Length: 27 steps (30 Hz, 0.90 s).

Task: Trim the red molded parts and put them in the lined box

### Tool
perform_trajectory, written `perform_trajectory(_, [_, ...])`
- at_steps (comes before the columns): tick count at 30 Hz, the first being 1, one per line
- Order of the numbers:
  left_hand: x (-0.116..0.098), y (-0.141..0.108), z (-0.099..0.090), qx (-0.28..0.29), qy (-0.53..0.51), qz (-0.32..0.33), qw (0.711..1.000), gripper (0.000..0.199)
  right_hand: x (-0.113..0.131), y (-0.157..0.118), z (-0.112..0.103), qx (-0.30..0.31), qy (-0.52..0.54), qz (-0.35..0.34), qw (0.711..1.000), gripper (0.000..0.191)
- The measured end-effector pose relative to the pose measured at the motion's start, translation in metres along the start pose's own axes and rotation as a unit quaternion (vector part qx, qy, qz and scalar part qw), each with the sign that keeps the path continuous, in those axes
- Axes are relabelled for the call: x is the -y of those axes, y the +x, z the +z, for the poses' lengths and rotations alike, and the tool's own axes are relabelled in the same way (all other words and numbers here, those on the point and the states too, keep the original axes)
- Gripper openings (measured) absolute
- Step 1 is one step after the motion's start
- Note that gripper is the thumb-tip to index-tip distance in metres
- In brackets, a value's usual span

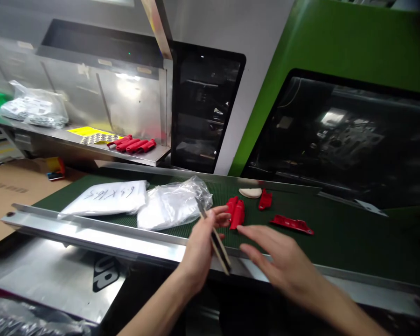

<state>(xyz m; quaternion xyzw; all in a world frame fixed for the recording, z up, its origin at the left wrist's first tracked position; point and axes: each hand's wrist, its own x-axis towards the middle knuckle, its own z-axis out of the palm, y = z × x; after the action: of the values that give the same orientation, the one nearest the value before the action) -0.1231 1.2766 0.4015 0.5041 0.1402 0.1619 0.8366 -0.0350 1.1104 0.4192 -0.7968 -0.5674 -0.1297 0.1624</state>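
My left hand (201,242) is closed around a thin knife-like tool (220,249), which slants down to the right over the belt's front rail. Its fingers point toward two red parts (237,212) lying side by side on the dark green belt (339,233). To the right, my right hand (278,254) is open, fingers spread, just in front of those parts and holding nothing. Behind them lie a cream half-round piece (250,192) and a small red part (265,199). Another red part (292,224) rests farther right on the belt.
Clear plastic bags (173,203) and a white marked packet (105,198) lie on the belt's left. A metal rail (101,233) edges its front. Behind, a metal shelf (136,157) bears several red parts, a yellow sheet (87,132) and a filled bag (35,109). Cardboard (10,191) sits far left.
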Motion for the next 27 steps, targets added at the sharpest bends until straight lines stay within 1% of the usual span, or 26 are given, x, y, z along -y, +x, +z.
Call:
perform_trajectory(1, [0.004,-0.002,0.011,0.038,0.013,-0.010,0.999,0.053,0.008,-0.010,-0.001,-0.036,0.050,0.033,0.998,0.041])
perform_trajectory(2, [0.007,-0.003,0.021,0.088,0.038,-0.015,0.995,0.056,0.015,-0.020,-0.001,-0.076,0.109,0.070,0.989,0.042])
perform_trajectory(3, [0.009,-0.002,0.030,0.154,0.075,-0.011,0.985,0.058,0.018,-0.030,-0.001,-0.110,0.157,0.106,0.976,0.043])
perform_trajectory(4, [0.008,0.001,0.039,0.228,0.127,0.012,0.965,0.058,0.019,-0.039,-0.002,-0.141,0.202,0.148,0.958,0.041])
perform_trajectory(5, [0.007,0.008,0.048,0.298,0.198,0.058,0.932,0.059,0.017,-0.047,-0.003,-0.174,0.246,0.201,0.932,0.039])
perform_trajectory(6, [0.006,0.020,0.058,0.354,0.274,0.115,0.887,0.058,0.013,-0.055,-0.007,-0.208,0.290,0.263,0.896,0.038])
perform_trajectory(7, [0.006,0.035,0.068,0.386,0.350,0.179,0.835,0.058,0.008,-0.063,-0.011,-0.241,0.328,0.324,0.854,0.039])
perform_trajectory(8, [0.008,0.054,0.079,0.384,0.435,0.237,0.779,0.057,0.004,-0.070,-0.017,-0.279,0.372,0.379,0.800,0.041])
perform_trajectory(9, [0.012,0.074,0.091,0.372,0.476,0.247,0.758,0.054,-0.001,-0.076,-0.022,-0.315,0.410,0.420,0.746,0.042])
perform_trajectory(10, [0.019,0.095,0.102,0.367,0.504,0.244,0.743,0.051,-0.004,-0.081,-0.028,-0.345,0.434,0.442,0.705,0.043])
perform_trajectory(11, [0.027,0.114,0.113,0.368,0.532,0.234,0.726,0.045,-0.006,-0.087,-0.032,-0.363,0.441,0.449,0.687,0.043])
perform_trajectory(12, [0.036,0.130,0.123,0.376,0.554,0.219,0.710,0.040,-0.006,-0.091,-0.035,-0.374,0.440,0.449,0.682,0.043])
perform_trajectory(14, [0.051,0.150,0.137,0.395,0.579,0.196,0.686,0.027,-0.006,-0.100,-0.037,-0.386,0.430,0.448,0.682,0.041])
perform_trajectory(15, [0.056,0.154,0.139,0.401,0.580,0.192,0.683,0.022,-0.006,-0.104,-0.037,-0.388,0.426,0.447,0.684,0.040])
perform_trajectory(16, [0.058,0.153,0.139,0.404,0.573,0.192,0.687,0.018,-0.005,-0.108,-0.036,-0.386,0.421,0.444,0.691,0.038])
perform_trajectory(17, [0.056,0.149,0.137,0.402,0.560,0.197,0.698,0.017,-0.005,-0.111,-0.034,-0.383,0.415,0.438,0.699,0.035])
perform_trajectory(19, [0.047,0.133,0.127,0.388,0.514,0.211,0.735,0.020,-0.003,-0.114,-0.030,-0.379,0.404,0.427,0.714,0.031])
perform_trajectory(21, [0.031,0.113,0.111,0.359,0.449,0.218,0.789,0.022,0.000,-0.114,-0.026,-0.391,0.393,0.417,0.721,0.029])
perform_trajectory(24, [0.008,0.080,0.085,0.293,0.330,0.196,0.876,0.021,0.010,-0.111,-0.023,-0.402,0.386,0.394,0.731,0.027])
perform_trajectory(26, [-0.001,0.056,0.068,0.243,0.253,0.170,0.921,0.025,0.019,-0.108,-0.023,-0.380,0.383,0.368,0.757,0.021])
perform_trajectory(27, [-0.004,0.042,0.060,0.217,0.199,0.142,0.945,0.024,0.023,-0.107,-0.023,-0.357,0.373,0.352,0.781,0.019])
